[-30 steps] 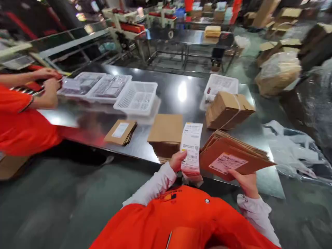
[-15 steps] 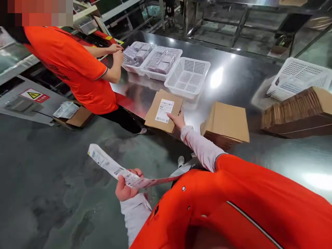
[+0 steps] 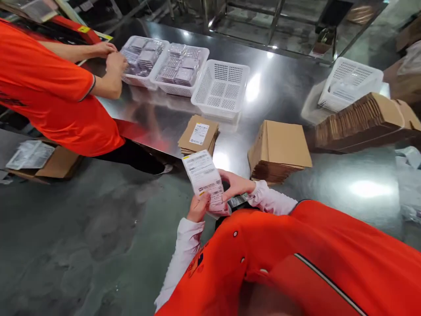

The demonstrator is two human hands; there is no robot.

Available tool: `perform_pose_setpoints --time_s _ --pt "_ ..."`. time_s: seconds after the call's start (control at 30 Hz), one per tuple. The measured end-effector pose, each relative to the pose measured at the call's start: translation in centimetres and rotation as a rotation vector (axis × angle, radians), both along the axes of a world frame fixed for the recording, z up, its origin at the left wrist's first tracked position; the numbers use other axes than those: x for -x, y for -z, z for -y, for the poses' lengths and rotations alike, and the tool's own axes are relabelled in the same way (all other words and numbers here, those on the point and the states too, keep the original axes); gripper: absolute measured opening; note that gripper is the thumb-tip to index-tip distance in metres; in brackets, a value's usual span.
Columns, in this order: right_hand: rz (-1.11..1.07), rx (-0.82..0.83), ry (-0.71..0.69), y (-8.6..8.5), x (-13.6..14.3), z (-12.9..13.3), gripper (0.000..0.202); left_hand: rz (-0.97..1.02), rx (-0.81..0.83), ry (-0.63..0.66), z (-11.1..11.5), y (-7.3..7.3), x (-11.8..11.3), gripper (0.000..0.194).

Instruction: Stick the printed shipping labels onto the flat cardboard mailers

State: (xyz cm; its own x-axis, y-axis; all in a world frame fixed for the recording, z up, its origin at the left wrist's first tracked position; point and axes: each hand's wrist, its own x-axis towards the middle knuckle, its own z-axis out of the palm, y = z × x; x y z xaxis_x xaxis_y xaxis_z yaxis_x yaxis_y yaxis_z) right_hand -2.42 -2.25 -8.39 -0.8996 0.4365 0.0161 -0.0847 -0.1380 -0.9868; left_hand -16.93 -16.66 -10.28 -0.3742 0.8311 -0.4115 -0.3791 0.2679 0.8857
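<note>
A strip of printed shipping labels (image 3: 203, 169) hangs in front of my body, its upper end tilted toward the table. My left hand (image 3: 199, 207) is closed on the strip's left edge, thumb on top. On the opposite edge, my right hand (image 3: 237, 184) has its thumb over the printed face and its fingers curled round the side, partly hidden. Just beyond the strip, a stack of flat cardboard mailers (image 3: 187, 135) lies at the table edge, its top one bearing a white label (image 3: 199, 133). To the right stands a taller pile of plain cardboard mailers (image 3: 285, 142).
White plastic baskets (image 3: 248, 74) line the metal table (image 3: 279, 92); two hold wrapped packs. At left, a co-worker in an orange shirt (image 3: 59, 105) reaches to the leftmost basket. A bundle of cardboard (image 3: 353, 120) and another white basket (image 3: 355, 72) are at right.
My right hand has left the labelled mailer, now lying on its stack, and come back to the label strip. My left hand has moved right and raised the strip. The view has shifted right.
</note>
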Motion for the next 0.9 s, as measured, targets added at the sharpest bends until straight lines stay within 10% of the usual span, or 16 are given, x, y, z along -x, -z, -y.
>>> perform_pose_setpoints --time_s 0.13,0.3,0.43,0.73,0.9 --pt "0.082 0.046 0.519 -2.1 -7.7 2.3 0.051 -0.048 -0.121 0.512 -4.0 -1.8 -5.3 0.044" --pt "0.254 -0.046 0.580 -2.7 -15.9 2.3 0.049 0.001 -0.181 0.234 -8.3 -4.0 -12.7 0.058" --pt "0.296 -0.207 0.657 -4.1 -21.8 0.5 0.047 -0.149 -0.152 0.304 -9.6 -4.8 -18.6 0.043" --pt "0.437 -0.559 0.611 -6.6 -28.2 -1.7 0.019 -0.415 -0.168 -0.047 -9.4 -3.6 -27.5 0.049" --pt "0.416 -0.619 0.631 -6.9 -27.2 -8.1 0.020 -0.063 -0.084 0.346 -10.4 -2.5 -26.5 0.054"
